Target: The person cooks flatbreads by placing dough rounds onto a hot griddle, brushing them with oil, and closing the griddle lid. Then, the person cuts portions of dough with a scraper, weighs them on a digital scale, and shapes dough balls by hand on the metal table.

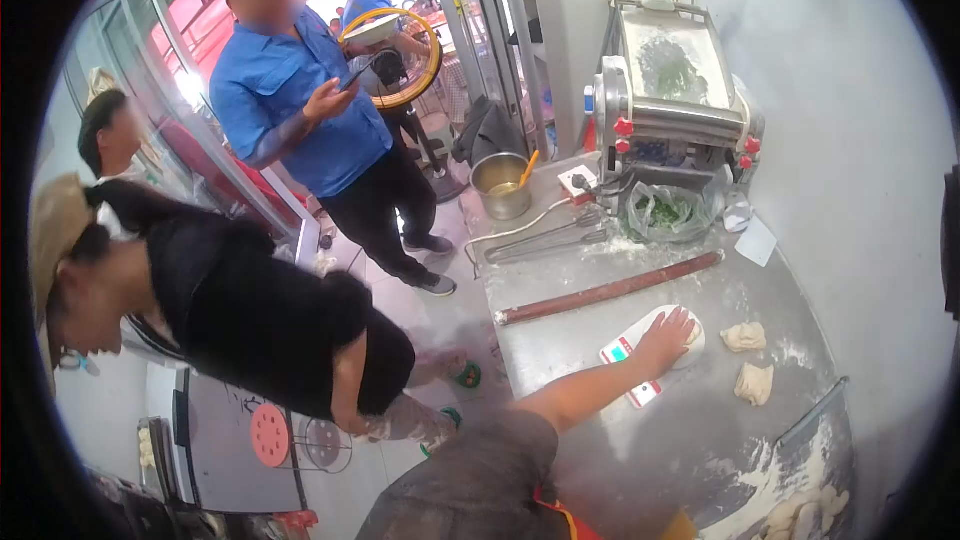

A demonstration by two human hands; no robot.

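Note:
My left hand [665,344] reaches out over a white digital kitchen scale [645,395], its fingers curled over a pale piece of dough [692,334] on the weighing plate. The scale's small display glows green; its digits are too small to read. To the right of the scale, two lumps of dough, one farther back [744,337] and one nearer [754,384], lie apart on the metal worktable [560,360]. More dough pieces [805,517] sit in flour at the lower right, beside a flat metal blade [812,410]. My right hand is out of view.
A long wooden rolling pin [610,288] lies across the table, with metal tongs [545,245] behind it. Farther back are a bag of greens [665,212], a pot [500,187] and a dough-rolling machine [680,90]. People in black [250,290] and blue [300,100] stand left.

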